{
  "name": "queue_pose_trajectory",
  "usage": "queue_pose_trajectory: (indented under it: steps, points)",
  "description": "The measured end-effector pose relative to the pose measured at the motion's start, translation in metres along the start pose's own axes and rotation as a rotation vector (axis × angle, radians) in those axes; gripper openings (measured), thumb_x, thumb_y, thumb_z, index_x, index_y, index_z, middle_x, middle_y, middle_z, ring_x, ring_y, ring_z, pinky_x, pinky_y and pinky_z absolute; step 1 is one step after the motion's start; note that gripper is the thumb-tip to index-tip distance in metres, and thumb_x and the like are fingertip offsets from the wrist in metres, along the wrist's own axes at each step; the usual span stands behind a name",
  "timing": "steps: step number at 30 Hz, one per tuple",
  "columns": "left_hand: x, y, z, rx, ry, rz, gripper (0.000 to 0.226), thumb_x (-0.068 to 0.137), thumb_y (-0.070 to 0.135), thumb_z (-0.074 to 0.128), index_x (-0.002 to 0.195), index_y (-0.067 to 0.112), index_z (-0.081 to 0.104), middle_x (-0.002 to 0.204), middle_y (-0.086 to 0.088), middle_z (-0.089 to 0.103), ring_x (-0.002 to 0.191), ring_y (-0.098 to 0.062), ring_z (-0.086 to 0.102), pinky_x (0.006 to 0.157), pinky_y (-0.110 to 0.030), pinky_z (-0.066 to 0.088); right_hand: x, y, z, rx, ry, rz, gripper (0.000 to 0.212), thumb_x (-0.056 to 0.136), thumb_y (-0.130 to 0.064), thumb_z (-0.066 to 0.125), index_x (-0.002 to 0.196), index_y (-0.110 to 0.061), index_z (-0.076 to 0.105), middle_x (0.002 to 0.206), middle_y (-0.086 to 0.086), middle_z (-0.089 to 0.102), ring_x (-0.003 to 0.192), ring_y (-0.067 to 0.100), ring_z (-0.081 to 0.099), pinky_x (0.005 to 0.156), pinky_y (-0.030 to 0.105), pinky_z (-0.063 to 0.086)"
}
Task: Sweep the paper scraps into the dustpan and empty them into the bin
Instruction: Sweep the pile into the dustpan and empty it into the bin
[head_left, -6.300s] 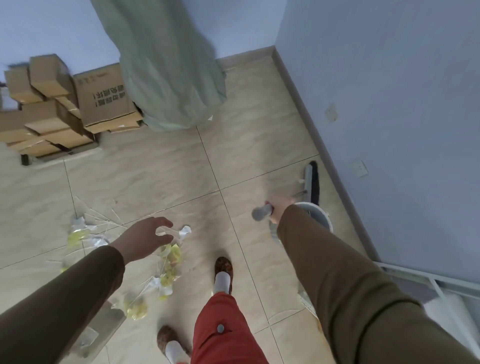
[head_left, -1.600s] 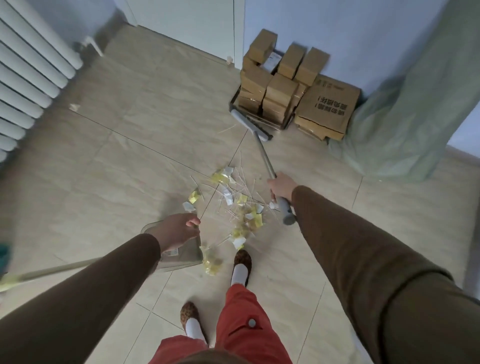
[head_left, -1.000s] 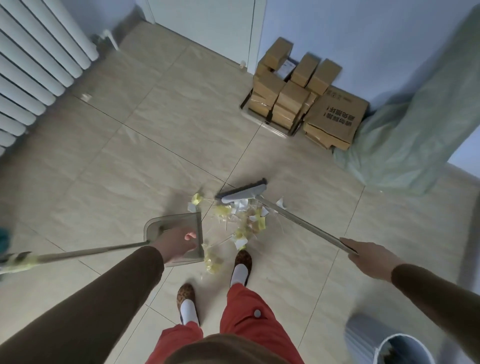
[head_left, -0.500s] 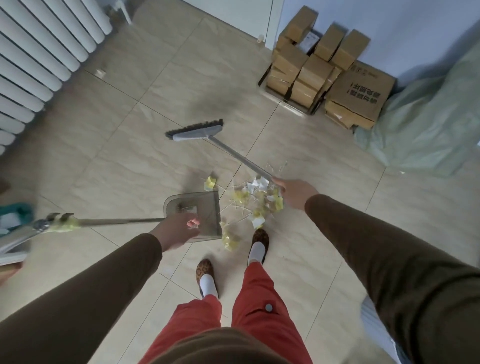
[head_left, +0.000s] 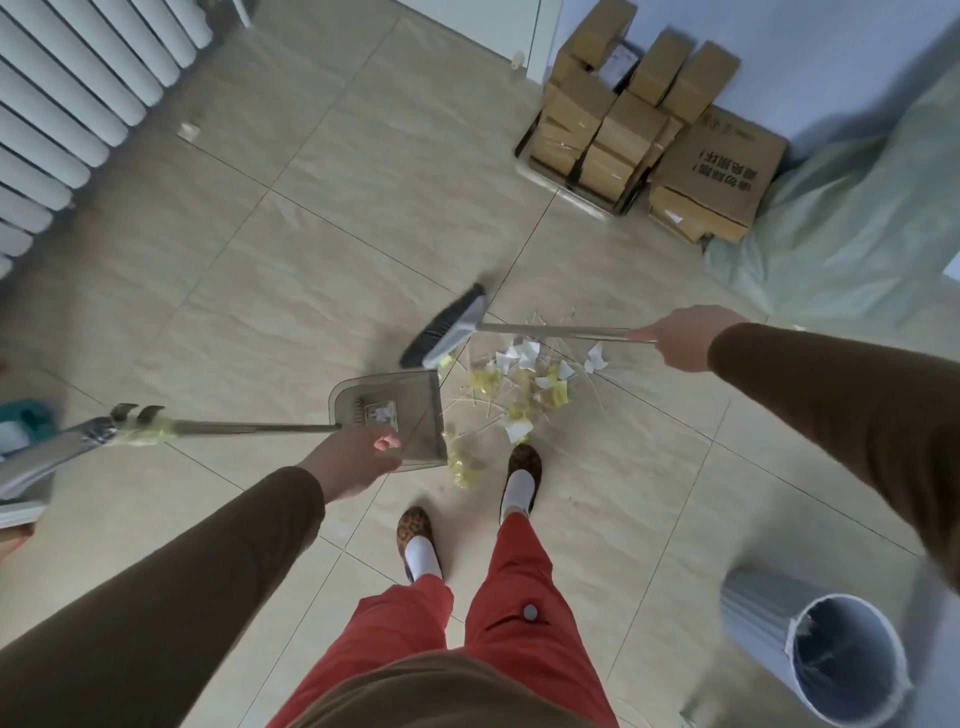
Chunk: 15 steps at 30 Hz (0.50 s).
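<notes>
Right hand (head_left: 685, 338) grips thin metal broom handle (head_left: 550, 329); left hand (head_left: 353, 460) grips flat dustpan (head_left: 410, 410).

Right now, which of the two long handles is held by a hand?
The broom handle: the right hand grips its end. The dustpan's handle lies free, because the left hand holds the dustpan by its rim.

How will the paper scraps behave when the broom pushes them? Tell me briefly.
The paper scraps look thin and crumpled, so probably light and apt to scatter. Thin sticks among them may snag or roll. The dustpan lies beside the pile, so a short push likely suffices.
</notes>
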<state>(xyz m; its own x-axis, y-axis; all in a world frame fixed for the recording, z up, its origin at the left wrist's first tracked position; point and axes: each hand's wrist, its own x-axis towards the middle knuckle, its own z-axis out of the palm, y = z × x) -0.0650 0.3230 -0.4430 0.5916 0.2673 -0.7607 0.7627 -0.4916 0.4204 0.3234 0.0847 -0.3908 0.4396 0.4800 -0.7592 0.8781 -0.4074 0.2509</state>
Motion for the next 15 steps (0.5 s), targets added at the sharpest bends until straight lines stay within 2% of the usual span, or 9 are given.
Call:
queue_pose_trajectory:
  steps: [6, 10, 12, 13, 15]
  points:
    - [0.001, 0.007, -0.009, 0.03, -0.018, 0.04, 0.032, 0.093, 0.032, 0.061, 0.124, 0.025, 0.064, 0.125, 0.002, 0.065, 0.111, -0.016, 0.062, 0.099, -0.034, 0.049, -0.066, 0.045, 0.006, -0.198, 0.084, 0.116, 0.069, 0.094, -0.009, 0.035, 0.15, -0.048, 0.026, 0.071, -0.008, 0.056, 0.057, 0.007, 0.057, 0.051, 0.018, 0.048]
    - [-0.001, 0.013, -0.008, 0.061, -0.019, 0.091, 0.032, 0.094, 0.028, 0.061, 0.124, 0.02, 0.065, 0.123, 0.001, 0.065, 0.109, -0.017, 0.063, 0.093, -0.032, 0.052, -0.134, 0.051, 0.032, -0.118, 0.156, 0.233, 0.065, 0.099, -0.016, 0.034, 0.147, -0.058, 0.022, 0.071, -0.009, 0.057, 0.057, 0.006, 0.057, 0.047, 0.018, 0.045]
    - [-0.005, 0.015, -0.006, 0.08, -0.013, 0.113, 0.03, 0.093, 0.026, 0.063, 0.122, 0.019, 0.066, 0.121, 0.0, 0.066, 0.109, -0.018, 0.063, 0.095, -0.034, 0.051, -0.172, 0.047, 0.056, 0.031, 0.121, 0.301, 0.058, 0.103, -0.025, 0.031, 0.144, -0.065, 0.018, 0.087, -0.013, 0.064, 0.064, 0.007, 0.058, 0.052, 0.021, 0.044]
    - [-0.008, 0.016, -0.004, 0.095, -0.015, 0.124, 0.03, 0.093, 0.025, 0.064, 0.122, 0.018, 0.066, 0.121, -0.001, 0.067, 0.11, -0.019, 0.063, 0.097, -0.034, 0.05, -0.19, 0.042, 0.07, 0.148, 0.096, 0.32, 0.054, 0.104, -0.031, 0.031, 0.141, -0.067, 0.017, 0.104, -0.011, 0.068, 0.071, 0.009, 0.06, 0.059, 0.023, 0.046]
    - [-0.014, 0.019, 0.001, 0.121, -0.016, 0.131, 0.03, 0.092, 0.023, 0.065, 0.122, 0.018, 0.067, 0.12, -0.001, 0.068, 0.111, -0.019, 0.062, 0.099, -0.034, 0.048, -0.226, 0.021, 0.098, 0.464, 0.048, 0.36, 0.051, 0.103, -0.039, 0.038, 0.144, -0.063, 0.02, 0.131, -0.003, 0.064, 0.089, 0.018, 0.066, 0.071, 0.026, 0.051]
